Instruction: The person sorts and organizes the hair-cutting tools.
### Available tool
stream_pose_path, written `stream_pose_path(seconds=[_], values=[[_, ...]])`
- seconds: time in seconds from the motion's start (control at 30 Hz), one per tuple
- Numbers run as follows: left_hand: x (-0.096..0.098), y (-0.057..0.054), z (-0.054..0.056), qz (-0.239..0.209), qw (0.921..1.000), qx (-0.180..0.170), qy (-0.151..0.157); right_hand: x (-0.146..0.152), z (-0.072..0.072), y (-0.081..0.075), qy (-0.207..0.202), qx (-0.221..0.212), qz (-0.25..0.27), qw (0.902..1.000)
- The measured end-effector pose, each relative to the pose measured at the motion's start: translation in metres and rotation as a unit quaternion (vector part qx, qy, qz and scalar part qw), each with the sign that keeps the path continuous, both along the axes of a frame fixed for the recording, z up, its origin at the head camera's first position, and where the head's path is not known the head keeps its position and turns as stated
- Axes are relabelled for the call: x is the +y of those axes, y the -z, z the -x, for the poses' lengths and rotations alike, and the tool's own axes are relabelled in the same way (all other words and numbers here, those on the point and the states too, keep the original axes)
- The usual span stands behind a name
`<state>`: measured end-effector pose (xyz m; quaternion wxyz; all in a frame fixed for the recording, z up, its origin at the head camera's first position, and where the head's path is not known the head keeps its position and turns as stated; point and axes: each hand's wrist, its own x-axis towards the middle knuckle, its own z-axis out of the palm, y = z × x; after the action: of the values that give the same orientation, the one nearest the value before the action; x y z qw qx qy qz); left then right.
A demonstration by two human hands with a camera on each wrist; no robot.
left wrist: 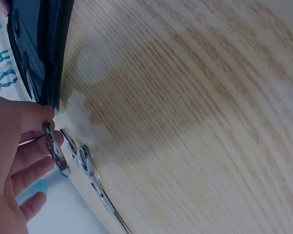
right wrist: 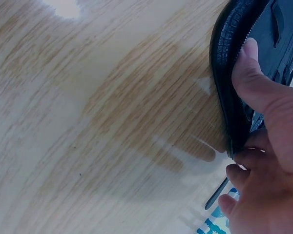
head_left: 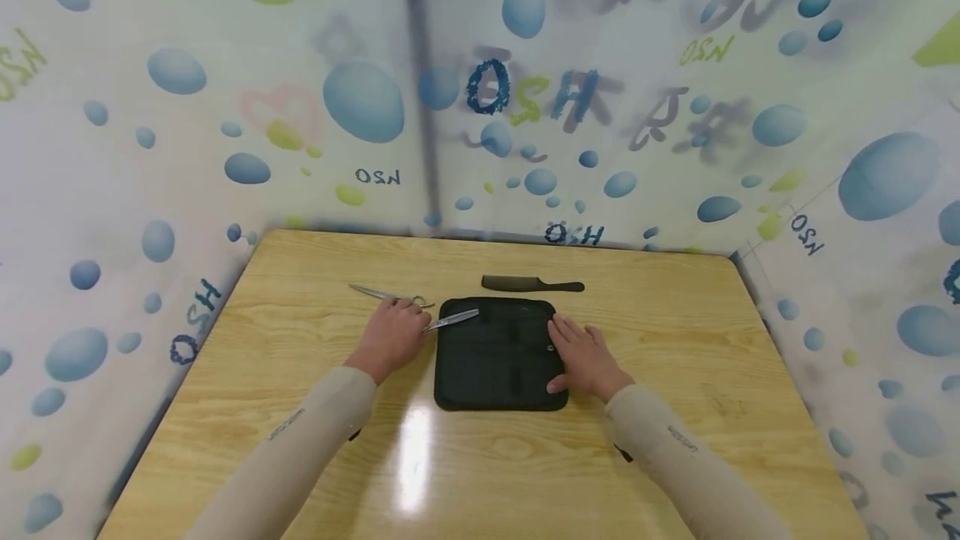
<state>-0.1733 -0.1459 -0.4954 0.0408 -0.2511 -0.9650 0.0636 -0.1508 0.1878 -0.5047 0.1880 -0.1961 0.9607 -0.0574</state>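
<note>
My left hand pinches a pair of silver scissors by the handle end. The blades lie over the upper left part of a black zippered case. In the left wrist view, thumb and fingers meet at the finger loops, while the other fingers hang free. My right hand rests on the case's right edge, its thumb lower down and the fingers near the upper corner. Seen from the right wrist, the thumb lies just inside the zipper. A second pair of scissors lies on the table beside the left hand.
A black comb lies on the wooden table beyond the case. Behind the table's far edge stands a wall with blue and green spots. Light glares off the tabletop in front of the case.
</note>
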Motion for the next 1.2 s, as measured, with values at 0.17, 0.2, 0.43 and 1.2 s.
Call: stream_pose_path(seconds=[0.17, 0.2, 0.43, 1.2], values=[[0.001, 0.000, 0.004, 0.011, 0.9999, 0.005, 0.004, -0.002, 0.000, -0.002, -0.002, -0.001, -0.009, 1.0000], [0.002, 0.000, 0.005, 0.013, 0.9999, 0.005, 0.004, -0.003, 0.000, -0.002, -0.002, -0.001, -0.011, 0.9999], [0.006, 0.003, 0.011, 0.009, 0.9999, 0.009, 0.006, -0.004, -0.001, -0.004, -0.002, 0.000, -0.016, 0.9999], [0.015, 0.007, 0.022, 0.009, 0.9998, 0.015, 0.014, -0.004, -0.001, 0.001, 0.000, 0.004, -0.033, 0.9994]])
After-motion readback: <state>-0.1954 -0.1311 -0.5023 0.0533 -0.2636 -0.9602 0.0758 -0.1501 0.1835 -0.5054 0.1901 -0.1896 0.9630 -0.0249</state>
